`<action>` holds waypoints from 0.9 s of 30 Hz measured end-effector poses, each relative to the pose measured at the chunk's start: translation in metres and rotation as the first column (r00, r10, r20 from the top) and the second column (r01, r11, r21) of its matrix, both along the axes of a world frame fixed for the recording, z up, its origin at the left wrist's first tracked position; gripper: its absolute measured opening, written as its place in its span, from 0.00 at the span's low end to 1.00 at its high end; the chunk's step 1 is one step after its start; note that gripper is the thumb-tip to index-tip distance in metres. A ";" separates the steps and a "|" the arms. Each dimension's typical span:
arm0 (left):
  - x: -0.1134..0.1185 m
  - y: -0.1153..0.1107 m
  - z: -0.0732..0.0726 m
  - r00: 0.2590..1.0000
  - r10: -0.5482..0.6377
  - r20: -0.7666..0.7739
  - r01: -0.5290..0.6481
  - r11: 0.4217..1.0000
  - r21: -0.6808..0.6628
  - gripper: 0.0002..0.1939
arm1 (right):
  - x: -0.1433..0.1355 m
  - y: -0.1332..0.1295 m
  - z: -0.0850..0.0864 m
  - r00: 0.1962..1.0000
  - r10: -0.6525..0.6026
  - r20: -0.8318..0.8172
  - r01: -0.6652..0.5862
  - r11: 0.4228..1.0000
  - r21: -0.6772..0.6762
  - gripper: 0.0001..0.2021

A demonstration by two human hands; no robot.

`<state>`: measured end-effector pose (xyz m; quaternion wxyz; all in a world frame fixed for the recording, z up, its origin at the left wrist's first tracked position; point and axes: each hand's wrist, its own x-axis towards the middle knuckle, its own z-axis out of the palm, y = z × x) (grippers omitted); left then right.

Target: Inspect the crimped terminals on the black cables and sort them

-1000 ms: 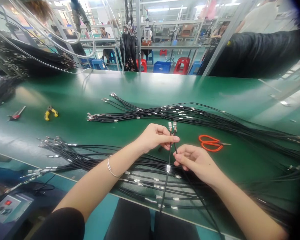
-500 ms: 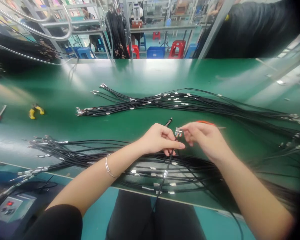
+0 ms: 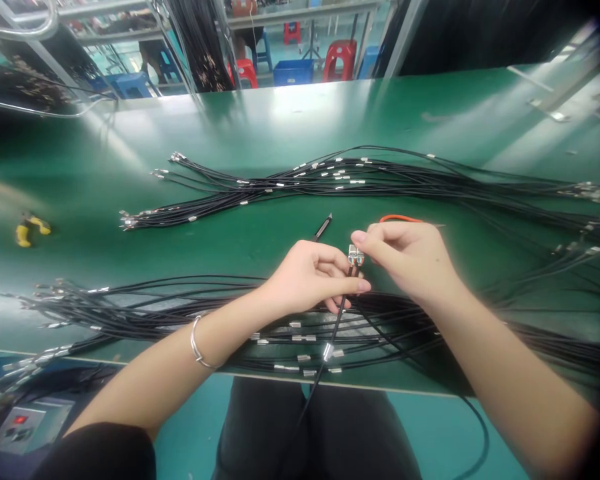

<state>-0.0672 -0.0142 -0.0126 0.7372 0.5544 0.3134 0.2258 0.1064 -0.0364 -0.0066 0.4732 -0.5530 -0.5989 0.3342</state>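
Note:
My left hand (image 3: 317,277) is closed around a black cable (image 3: 336,333), thumb in front. Above its fingers, the cable's end shows a small silvery connector (image 3: 355,255) with coloured bits at its lower part. My right hand (image 3: 413,257) is at the connector's upper right, fingers curled and thumb tip at its top edge; the exact contact is partly hidden. From the left hand the cable runs down past the table edge over my lap, with a white label (image 3: 328,351) on it. Just beyond the left hand lies a black pen-like tool (image 3: 323,227).
Bundles of labelled black cables lie across the green table (image 3: 260,127): a far bundle (image 3: 260,191) and a near bundle (image 3: 145,310). An orange-handled tool (image 3: 400,218) is partly behind my right hand. Yellow-handled pliers (image 3: 31,228) lie at left; a switch box (image 3: 30,423) stands below.
My view has tilted down and shifted right. The right hand's thumb has moved to the top of the connector, which now faces me more squarely. The left hand keeps its hold on the cable.

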 end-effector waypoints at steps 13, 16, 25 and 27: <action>0.000 -0.007 0.003 0.999 0.027 0.042 -0.028 1.000 0.015 0.25 | -0.004 -0.006 0.008 1.000 0.021 -0.021 -0.018 0.990 0.142 0.20; 0.000 -0.008 0.003 0.999 0.026 0.043 -0.027 0.999 0.034 0.22 | -0.004 -0.007 0.008 0.999 0.021 -0.024 -0.017 0.987 0.158 0.20; 0.000 -0.009 0.004 0.998 0.030 0.053 -0.033 0.998 0.058 0.21 | -0.004 -0.008 0.010 0.999 0.033 -0.022 -0.028 0.985 0.168 0.20; 0.000 -0.010 0.005 0.998 0.035 0.049 -0.038 0.998 0.053 0.23 | -0.005 -0.008 0.010 0.999 0.028 -0.024 -0.024 0.985 0.171 0.20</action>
